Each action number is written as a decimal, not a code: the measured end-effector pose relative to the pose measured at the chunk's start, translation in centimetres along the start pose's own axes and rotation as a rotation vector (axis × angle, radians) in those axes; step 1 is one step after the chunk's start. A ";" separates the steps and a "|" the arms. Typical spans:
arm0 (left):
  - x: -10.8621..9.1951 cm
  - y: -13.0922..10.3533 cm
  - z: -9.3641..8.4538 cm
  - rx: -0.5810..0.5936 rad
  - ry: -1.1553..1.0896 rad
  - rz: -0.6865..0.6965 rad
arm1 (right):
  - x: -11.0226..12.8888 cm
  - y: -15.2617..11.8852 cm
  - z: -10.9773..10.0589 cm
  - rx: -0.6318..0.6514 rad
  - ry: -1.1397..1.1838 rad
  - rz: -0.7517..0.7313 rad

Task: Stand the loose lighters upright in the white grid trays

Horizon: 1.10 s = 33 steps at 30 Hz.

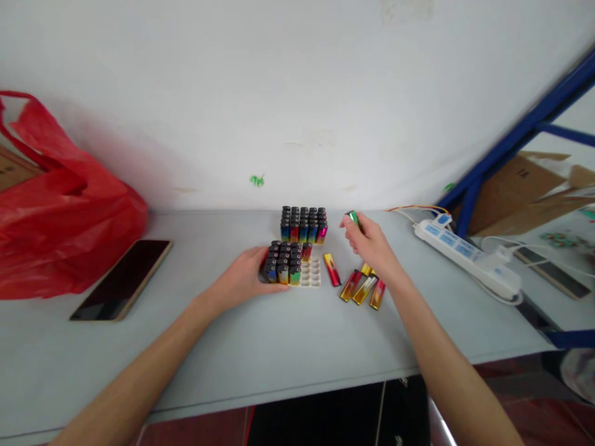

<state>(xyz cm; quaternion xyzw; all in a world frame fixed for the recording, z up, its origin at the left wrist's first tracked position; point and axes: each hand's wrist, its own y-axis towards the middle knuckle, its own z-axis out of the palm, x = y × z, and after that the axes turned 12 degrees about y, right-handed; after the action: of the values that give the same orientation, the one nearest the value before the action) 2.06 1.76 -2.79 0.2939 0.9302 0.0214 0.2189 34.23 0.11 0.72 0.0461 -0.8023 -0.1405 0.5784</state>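
My right hand [369, 241] is raised above the table, its fingers pinched round a green lighter [353, 217] whose lower part is hidden. My left hand [246, 272] curls round the left side of a white lighter tray [317, 282], thumb along the front. Upright lighters with black tops [283, 263] fill the tray's left part, with one red lighter [307, 251] beside them at the back. Bare round sockets show on its right. A yellow-and-red lighter [331, 269] lies by the tray, and several loose lighters [365, 289] lie below my right hand.
Behind the tray stands a full block of upright lighters [304, 232]. A phone [123, 282] and a red plastic bag [79, 210] lie at left. On the right are a white power strip [469, 254] with cables, a blue metal frame [515, 133] and cardboard [520, 186].
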 end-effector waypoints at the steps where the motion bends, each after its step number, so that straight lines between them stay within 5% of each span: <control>1: 0.1 0.0 0.0 -0.006 0.004 -0.008 | 0.4 -0.1 0.9 0.000 -0.015 -0.020; 7: 0.3 -0.1 0.0 -0.001 -0.004 -0.028 | 1.2 -3.0 3.7 0.039 -0.185 -0.085; 21: 0.4 0.0 -0.2 0.010 0.024 -0.056 | 0.1 -3.7 3.5 -0.067 -0.307 -0.110; 33: 0.6 -0.1 -0.6 0.030 -0.002 -0.046 | -0.3 -4.0 3.7 -0.004 -0.391 -0.109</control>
<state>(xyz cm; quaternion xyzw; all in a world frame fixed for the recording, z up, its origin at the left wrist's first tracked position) 1.34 2.01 -2.53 0.2757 0.9367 0.0021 0.2157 30.46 -3.04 -1.74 0.0601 -0.8954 -0.1794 0.4032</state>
